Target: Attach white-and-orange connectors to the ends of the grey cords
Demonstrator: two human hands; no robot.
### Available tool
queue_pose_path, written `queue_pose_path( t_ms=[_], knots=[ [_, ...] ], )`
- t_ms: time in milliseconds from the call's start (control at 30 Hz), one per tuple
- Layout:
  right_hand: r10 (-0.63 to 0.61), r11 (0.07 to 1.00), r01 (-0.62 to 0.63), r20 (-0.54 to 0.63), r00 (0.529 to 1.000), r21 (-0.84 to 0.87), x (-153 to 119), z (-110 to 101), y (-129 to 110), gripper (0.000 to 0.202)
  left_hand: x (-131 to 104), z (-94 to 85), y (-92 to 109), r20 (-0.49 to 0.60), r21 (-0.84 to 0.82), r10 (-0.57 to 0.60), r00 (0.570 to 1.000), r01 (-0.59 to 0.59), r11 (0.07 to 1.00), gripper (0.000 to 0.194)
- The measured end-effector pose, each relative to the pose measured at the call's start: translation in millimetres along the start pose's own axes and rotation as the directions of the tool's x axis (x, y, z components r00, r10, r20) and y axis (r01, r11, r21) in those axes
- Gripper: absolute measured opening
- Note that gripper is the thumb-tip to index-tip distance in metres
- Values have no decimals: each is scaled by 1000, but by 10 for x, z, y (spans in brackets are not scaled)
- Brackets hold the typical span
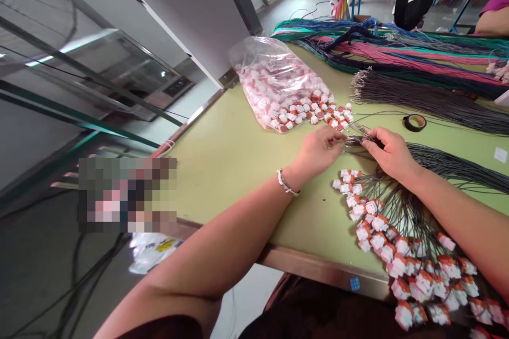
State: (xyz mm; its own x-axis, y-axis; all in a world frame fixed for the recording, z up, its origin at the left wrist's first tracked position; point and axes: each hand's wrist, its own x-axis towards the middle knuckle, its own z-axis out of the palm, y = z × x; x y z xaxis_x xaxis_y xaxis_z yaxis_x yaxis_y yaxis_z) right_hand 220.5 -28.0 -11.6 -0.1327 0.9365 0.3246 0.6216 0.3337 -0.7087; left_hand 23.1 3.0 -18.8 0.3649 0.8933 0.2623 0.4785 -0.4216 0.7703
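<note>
Fingertips working at thin wire ends

The right hand (387,151) is closing thumb and fingers on a few dark wires (449,161), with metal tips (351,141) poking past the grip. The left hand (324,145) is curling nearly closed beside those tips; whether it is pinching one, I can't tell. The wires are lying over the counter (222,169) and trailing off toward its right-hand side. I'm judging each strand light, limp and springy, a bit slick, with tips that could bend; gripping just behind the metal looks kindest.

Just beyond the fingers, loose connectors (300,109) are spilling from a plastic bag (274,63) near the far left corner. Wired connectors (379,222) are fanning out below the right forearm, over the near edge. Farther out, black tape (414,123) and coloured wires (358,53) are resting.
</note>
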Motion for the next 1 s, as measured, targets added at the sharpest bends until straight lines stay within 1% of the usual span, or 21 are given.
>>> queue_pose_path(
  t_ms=[67, 133, 200, 267, 333, 367, 433, 500, 533, 600, 667, 733, 800, 833, 900, 967, 1000],
  knots=[
    [19, 1000, -19, 0, 1000, 24, -11, -8, -21, 13, -19, 25, 9, 79, 139, 76, 994, -87, 986, 20],
    [33, 999, -33, -1, 999, 21, -11, -5, -26, 13, -21, 26, 20, 122, 228, 79, 989, -106, 968, 21],
    [14, 1000, -14, 5, 1000, -10, 2, 6, -14, 13, -14, -2, 21, 139, 268, 31, 990, -68, 961, 17],
    [-22, 997, 25, 41, 999, -75, 21, 23, 12, 13, -7, -52, 9, 138, 299, -42, 990, -1, 954, 9],
    [-49, 987, 64, 104, 993, -147, 37, 42, 43, 14, -8, -115, -12, 137, 326, -91, 986, 42, 944, 10],
    [-53, 982, 76, 132, 990, -176, 41, 51, 58, 13, -11, -149, -18, 154, 328, -91, 984, 36, 944, 11],
    [-71, 976, 100, 149, 986, -195, 41, 63, 81, 13, -20, -211, -9, 210, 300, -44, 977, -21, 954, 12],
    [-123, 972, 144, 121, 985, -186, 34, 63, 88, 16, -28, -249, 44, 244, 260, 29, 969, -94, 961, 13],
    [-163, 969, 179, 99, 982, -171, 30, 59, 86, 19, -30, -251, 85, 240, 250, 57, 969, -119, 961, 14],
    [-244, 961, 253, 82, 966, -114, 24, 46, 77, 22, -29, -220, 181, 219, 253, 92, 971, -147, 956, 14],
    [-286, 956, 290, 88, 954, -37, 24, 33, 69, 23, -20, -155, 258, 195, 266, 107, 975, -157, 951, 11],
    [-263, 965, 262, 99, 960, 18, 26, 29, 66, 20, -7, -93, 280, 168, 233, 123, 978, -161, 959, 10],
    [-204, 979, 200, 124, 971, 42, 25, 36, 65, 17, 12, -68, 235, 122, 124, 118, 986, -133, 983, 11],
    [-173, 985, 168, 141, 975, 47, 22, 43, 62, 16, 24, -73, 194, 88, 49, 93, 992, -98, 994, 11],
    [-110, 993, 103, 148, 983, 53, 15, 58, 52, 14, 60, -109, 93, -7, -101, -18, 1000, 17, 995, 12],
    [-22, 998, 17, 76, 997, 65, 13, 68, 43, 13, 118, -153, 4, -98, -207, -158, 983, 135, 969, 11],
    [30, 996, -32, 27, 999, 82, 15, 71, 40, 14, 154, -166, -27, -123, -222, -202, 972, 171, 960, 10]
  ],
)
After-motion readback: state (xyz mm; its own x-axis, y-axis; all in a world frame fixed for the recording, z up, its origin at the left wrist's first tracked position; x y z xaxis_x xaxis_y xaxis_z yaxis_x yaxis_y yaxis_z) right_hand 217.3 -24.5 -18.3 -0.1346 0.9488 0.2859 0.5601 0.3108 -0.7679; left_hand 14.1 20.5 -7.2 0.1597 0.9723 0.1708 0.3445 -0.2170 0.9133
